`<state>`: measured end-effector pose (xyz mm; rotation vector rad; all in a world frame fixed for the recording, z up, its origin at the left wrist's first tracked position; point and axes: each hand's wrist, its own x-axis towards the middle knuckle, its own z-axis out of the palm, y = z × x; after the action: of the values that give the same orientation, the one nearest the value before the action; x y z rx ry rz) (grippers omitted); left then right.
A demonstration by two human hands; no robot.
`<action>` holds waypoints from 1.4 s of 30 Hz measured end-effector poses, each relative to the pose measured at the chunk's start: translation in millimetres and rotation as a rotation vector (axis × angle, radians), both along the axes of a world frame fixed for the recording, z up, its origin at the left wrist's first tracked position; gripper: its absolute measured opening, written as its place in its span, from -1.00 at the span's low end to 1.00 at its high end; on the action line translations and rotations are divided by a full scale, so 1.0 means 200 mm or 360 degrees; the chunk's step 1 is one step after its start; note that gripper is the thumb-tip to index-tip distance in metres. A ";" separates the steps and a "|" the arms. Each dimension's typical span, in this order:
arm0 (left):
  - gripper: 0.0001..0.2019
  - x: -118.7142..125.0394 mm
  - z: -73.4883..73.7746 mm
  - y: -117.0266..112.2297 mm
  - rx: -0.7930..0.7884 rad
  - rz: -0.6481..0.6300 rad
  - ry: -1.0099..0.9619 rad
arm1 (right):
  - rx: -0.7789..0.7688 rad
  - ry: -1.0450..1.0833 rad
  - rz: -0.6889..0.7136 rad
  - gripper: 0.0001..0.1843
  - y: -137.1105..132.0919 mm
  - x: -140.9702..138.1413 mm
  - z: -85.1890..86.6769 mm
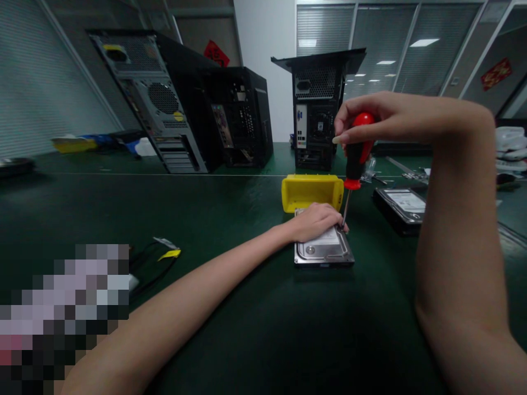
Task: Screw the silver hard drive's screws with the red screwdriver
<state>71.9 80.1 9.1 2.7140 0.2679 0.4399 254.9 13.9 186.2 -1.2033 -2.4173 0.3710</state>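
A silver hard drive (325, 252) with a white label lies on the green tabletop. Across its upper part rests my left hand (317, 220), fingers curled over the drive's right side and holding it. My right hand (374, 118) is raised above and closed around the handle of a red and black screwdriver (354, 159). The screwdriver stands nearly upright, its shaft leaning slightly, with the tip down at the drive's right edge beside my left fingertips. Whether the tip sits in a screw is too small to tell. Right behind the drive is a yellow plastic bin (310, 193).
A second hard drive (401, 206) lies to the right. Computer cases stand at the back: a large one (160, 104), a smaller black one (241, 118) and another (317, 115). Cables with a yellow tag (169, 254) lie at left. Small loose parts (411, 175) are scattered at far right.
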 end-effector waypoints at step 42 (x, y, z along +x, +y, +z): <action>-0.73 -0.01 0.05 -0.05 -0.0026 0.0080 0.0116 | -0.0021 -0.0094 -0.0162 -0.63 0.02 -0.04 0.00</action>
<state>69.9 69.3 18.3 2.7158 0.3590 0.3520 246.7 17.7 186.7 -1.3549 -2.3944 0.3251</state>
